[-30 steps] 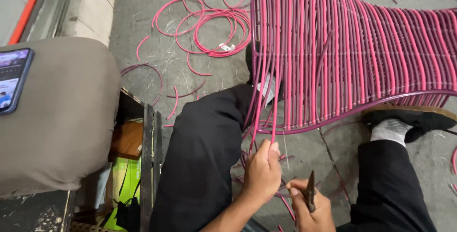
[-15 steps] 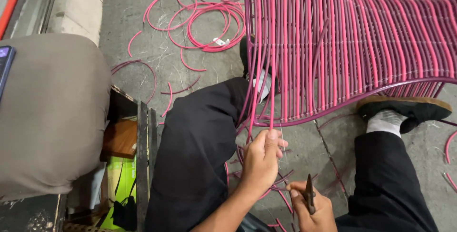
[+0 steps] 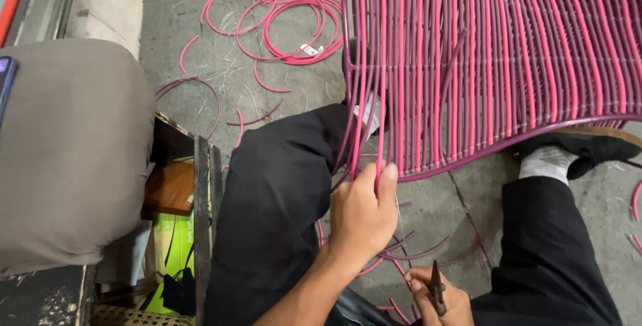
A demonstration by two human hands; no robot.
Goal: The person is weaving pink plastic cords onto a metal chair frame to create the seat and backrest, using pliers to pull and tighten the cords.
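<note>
1. Landmark: woven frame, pink and purple cords strung across a curved purple rim, lying on the concrete floor.
2. Left hand just below the frame's lower left edge, fingers closed around loose pink cord ends hanging off that edge.
3. Right hand further below the frame, at the bottom of view, fingers wrapped around dark pliers, tips pointing up; partly cut off by the picture edge.
4. Cut cord scraps on the floor between the two hands, below the frame.
5. Coil of pink cord on the floor left of the frame's upper part, small white tag on it.
6. Person's black trouser legs below the frame; shoe with white sock tucked under the frame's right lower rim.
7. Grey cushioned seat well left of the frame; wooden box beside it.
</note>
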